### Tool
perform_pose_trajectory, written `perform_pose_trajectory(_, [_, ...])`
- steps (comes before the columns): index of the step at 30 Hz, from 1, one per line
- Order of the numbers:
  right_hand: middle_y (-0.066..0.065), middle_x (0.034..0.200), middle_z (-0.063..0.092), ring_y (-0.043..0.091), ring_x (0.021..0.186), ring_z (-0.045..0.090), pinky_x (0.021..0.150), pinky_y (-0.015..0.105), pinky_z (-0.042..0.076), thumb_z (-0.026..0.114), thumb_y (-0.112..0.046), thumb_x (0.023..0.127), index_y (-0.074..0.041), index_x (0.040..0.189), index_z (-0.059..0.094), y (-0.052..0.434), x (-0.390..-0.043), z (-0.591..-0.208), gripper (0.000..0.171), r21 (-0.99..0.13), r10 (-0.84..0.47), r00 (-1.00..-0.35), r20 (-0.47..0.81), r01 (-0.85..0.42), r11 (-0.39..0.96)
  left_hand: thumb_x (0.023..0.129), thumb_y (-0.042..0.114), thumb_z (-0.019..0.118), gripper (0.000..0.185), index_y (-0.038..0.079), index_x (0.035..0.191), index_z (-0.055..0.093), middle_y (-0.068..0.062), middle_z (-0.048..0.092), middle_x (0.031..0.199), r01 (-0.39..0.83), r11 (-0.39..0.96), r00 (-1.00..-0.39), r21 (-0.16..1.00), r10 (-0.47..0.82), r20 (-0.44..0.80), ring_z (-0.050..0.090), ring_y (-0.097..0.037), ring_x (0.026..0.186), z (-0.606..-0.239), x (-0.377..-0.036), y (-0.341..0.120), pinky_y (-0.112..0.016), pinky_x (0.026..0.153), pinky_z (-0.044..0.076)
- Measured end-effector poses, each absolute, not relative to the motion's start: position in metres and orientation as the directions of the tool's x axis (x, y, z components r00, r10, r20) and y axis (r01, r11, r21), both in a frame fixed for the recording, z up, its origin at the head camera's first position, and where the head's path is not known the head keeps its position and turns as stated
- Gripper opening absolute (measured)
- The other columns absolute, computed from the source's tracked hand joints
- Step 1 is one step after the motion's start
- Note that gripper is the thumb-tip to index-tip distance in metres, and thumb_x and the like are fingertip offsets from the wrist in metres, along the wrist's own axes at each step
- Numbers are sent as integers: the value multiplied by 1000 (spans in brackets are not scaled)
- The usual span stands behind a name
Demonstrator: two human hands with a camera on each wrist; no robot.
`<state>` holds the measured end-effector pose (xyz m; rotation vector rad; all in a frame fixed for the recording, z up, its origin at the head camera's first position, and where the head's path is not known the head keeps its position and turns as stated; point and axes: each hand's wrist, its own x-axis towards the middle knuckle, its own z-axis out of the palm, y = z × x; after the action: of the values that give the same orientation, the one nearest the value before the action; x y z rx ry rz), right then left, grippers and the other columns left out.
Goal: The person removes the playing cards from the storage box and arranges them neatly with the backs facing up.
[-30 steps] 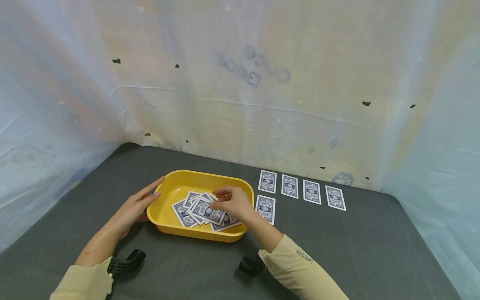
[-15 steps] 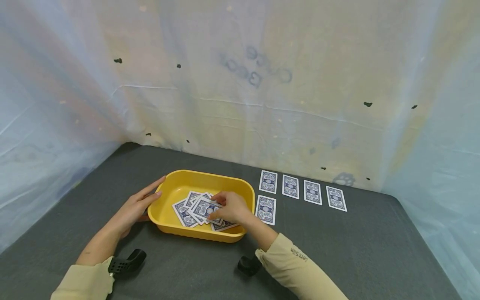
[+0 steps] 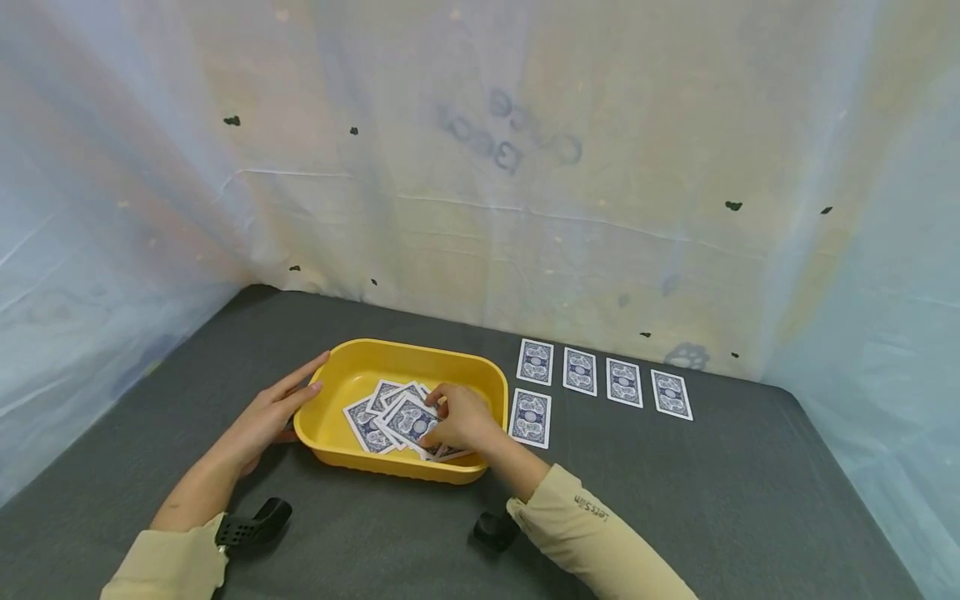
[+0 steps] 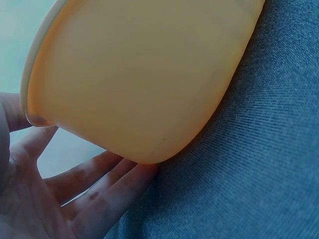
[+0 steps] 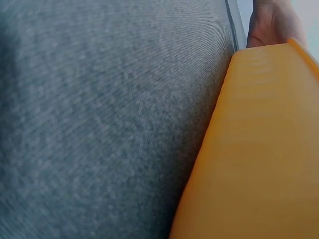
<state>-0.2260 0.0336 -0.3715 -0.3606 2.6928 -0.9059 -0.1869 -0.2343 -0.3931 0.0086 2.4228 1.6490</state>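
A yellow plastic tray holds a loose pile of playing cards, their blue patterned backs up. My left hand holds the tray's left end, thumb over the rim. In the left wrist view the fingers lie against the outside of the tray wall. Inside the tray, my right hand pinches the top playing card near its right end, thumb on one edge and fingers on the other. In the right wrist view the tray's outer wall hides the right hand and the cards.
Right of the tray, several face-down cards lie in a row along the table's back, the rightmost card farthest off. One more card lies in front, close to the tray's right end. Sheeting hangs behind the dark table.
My right hand has shifted slightly, lower over the pile, its thumb and fingers now spread to the top card's edges. That card has turned a little. The left hand and tray stay put.
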Motion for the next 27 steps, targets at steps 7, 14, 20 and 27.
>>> perform_pose_trajectory(7, [5,90,59,17,81,48,74,30,40,88,-16,67,-10,109,65,33,-226,-373,49,-613,-329,-930,-167,-163,773,101,49,39,62,34,154,10,-21,12,159,-120,377,-976,918,124,-178,42,-41,129,-393,-186,-234,-50,90,51])
perform_pose_trajectory(14, [2,82,55,17,76,47,66,26,37,87,-14,68,-10,112,63,34,-226,-372,50,-643,-327,-923,-204,-125,756,101,49,38,62,34,154,10,-21,11,159,-125,380,-974,917,128,-186,41,-41,130,-392,-186,-234,-51,91,51])
perform_pose_trajectory(20, [-2,74,51,14,68,45,61,22,33,84,-10,71,-7,101,68,37,-227,-368,35,-679,-334,-929,-160,-142,720,101,49,39,63,33,155,10,-22,11,159,-112,375,-976,920,134,-173,42,-41,129,-392,-186,-234,-49,90,52])
perform_pose_trajectory(27, [-1,72,56,12,68,47,59,21,36,79,-9,76,-5,88,70,40,-226,-362,15,-718,-296,-951,-96,-140,682,101,50,39,64,32,155,10,-22,9,159,-105,364,-975,926,145,-167,38,-42,132,-392,-186,-236,-51,92,50])
